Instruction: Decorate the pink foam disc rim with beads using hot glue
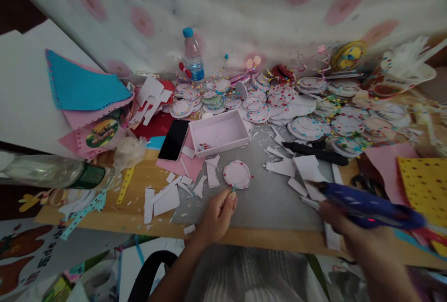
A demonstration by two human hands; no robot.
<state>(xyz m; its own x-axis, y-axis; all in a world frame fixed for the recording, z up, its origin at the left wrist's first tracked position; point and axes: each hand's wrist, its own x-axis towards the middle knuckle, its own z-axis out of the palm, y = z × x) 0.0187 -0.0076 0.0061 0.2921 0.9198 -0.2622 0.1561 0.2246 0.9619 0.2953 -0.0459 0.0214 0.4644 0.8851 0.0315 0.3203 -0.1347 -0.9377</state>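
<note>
Home craft corner, not a proper workshop. Wooden table (139,176) pushed up against a flowered curtain (244,8), grey cutting mat (265,204) in the middle, white paper offcuts (165,202) all over. Stacks of decorated paper discs (307,127) along the back, blue card sheet (84,87) on the left, yellow dotted sheet (424,185) on the right, glue gun (370,206) in use. Phone (173,140) and water bottle (193,57) sit in the clutter. Handmade decorations, made in quantity.

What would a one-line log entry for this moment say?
left hand: pinched shut beside round paper disc | right hand: holds blue glue gun | nearby: pink tray, phone
</note>
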